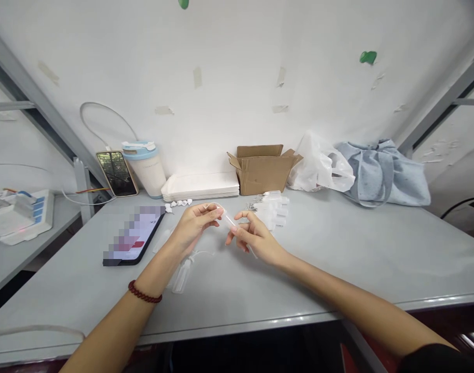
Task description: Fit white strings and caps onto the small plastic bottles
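Note:
Between my two hands, above the middle of the table, is a small clear plastic bottle (229,220), tilted. My left hand (196,225) pinches its upper end, where a thin pale tube seems to curve out. At the lower end, the thumb and fingers of my right hand (258,239) close on it. A similar clear bottle (182,275) with a thin curved tube lies below my left hand, and other clear pieces there are partly hidden by the wrist. Beyond my right hand lies a pile of translucent bottles (274,211) with thin metallic-looking ends.
Small white pieces (179,204) lie before a stack of white sheets (201,185). Along the wall stand an open cardboard box (262,173), a white plastic bag (317,168), a blue cloth bag (388,173), a tumbler (145,168) and a charging phone (117,175). Another phone (138,235) lies left.

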Demonstrator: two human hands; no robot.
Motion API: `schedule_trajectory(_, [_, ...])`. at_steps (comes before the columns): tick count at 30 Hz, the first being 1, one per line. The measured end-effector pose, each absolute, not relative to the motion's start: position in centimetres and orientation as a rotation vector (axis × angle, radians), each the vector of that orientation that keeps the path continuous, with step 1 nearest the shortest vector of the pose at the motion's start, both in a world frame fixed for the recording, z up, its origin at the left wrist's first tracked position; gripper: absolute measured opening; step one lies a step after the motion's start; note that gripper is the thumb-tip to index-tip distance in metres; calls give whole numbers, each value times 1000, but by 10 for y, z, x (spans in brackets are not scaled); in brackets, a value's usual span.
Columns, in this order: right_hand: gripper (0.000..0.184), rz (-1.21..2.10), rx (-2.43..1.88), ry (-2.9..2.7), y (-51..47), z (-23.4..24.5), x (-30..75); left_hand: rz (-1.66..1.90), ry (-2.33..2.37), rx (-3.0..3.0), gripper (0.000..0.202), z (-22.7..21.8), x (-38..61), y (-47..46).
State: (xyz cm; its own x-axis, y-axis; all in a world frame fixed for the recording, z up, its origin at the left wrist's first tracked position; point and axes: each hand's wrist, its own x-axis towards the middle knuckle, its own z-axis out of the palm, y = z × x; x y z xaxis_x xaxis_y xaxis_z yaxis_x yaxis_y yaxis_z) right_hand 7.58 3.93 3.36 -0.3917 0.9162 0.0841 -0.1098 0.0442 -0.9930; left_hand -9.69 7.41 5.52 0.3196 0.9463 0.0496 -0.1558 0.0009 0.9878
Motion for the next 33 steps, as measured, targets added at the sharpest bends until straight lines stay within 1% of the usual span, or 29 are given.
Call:
schedule_trajectory(7, [29, 1794, -656, -1274, 43, 31, 79, 1061, 782, 1239, 12, 55, -100, 76])
schedule_trajectory(10, [28, 1827, -667, -1277, 43, 33, 79, 1063, 785, 1254, 11, 56, -100, 75])
schedule_trajectory(12, [30, 1745, -745, -1347, 43, 34, 78, 1060, 797, 1270, 11, 57, -99, 74])
schedule_trajectory(15, [32, 1502, -912, -1501, 41, 32, 76, 1041, 825, 1306, 13, 57, -96, 73])
schedule_trajectory(19, [29, 1256, -1014, -1654, 38, 28, 75, 1007, 896, 1307, 20, 54, -94, 73])
schedule_trajectory(24, [25, 1142, -1062, -1730, 36, 29, 75, 1018, 997, 1327, 27, 50, -95, 76])
schedule_trajectory(30, [24, 1109, -1097, -1757, 34, 30, 74, 1041, 1012, 1432, 25, 54, -95, 74])
schedule_trajectory(33, [25, 1168, -1063, -1736, 35, 28, 75, 1040, 979, 1481, 23, 55, -95, 73])
